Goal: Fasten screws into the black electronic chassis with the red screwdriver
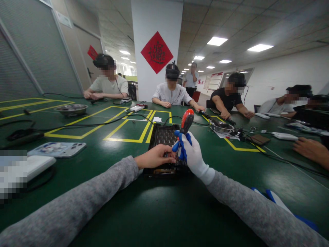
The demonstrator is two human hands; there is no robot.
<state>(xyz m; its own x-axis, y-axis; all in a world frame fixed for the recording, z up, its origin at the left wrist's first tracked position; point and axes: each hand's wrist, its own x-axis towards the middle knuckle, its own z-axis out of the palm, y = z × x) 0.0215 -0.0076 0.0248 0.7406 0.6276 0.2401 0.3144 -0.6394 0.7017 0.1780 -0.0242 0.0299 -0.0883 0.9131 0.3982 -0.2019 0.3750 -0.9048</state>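
My right hand (191, 154), in a white glove with blue fingers, is closed round a screwdriver (187, 120). The red and black handle points up, slightly tilted, and the shaft runs down between the fingers. Beside the shaft's lower end is my bare left hand (156, 156), thumb and fingers pinched together. What they hold, if anything, is too small to make out. Both hands are over a black tray-like case (164, 135) lying on the green table. Its upper part has a patterned surface; its near edge shows a brownish strip, and the hands hide part of it.
A phone (58, 150) and a white power bank (33, 168) lie on the left. Metal bowls (72, 109) (222, 127) stand farther off. A spare glove (280, 202) lies by my right forearm. Black cables cross the yellow-taped table (123, 202). Several people sit around it.
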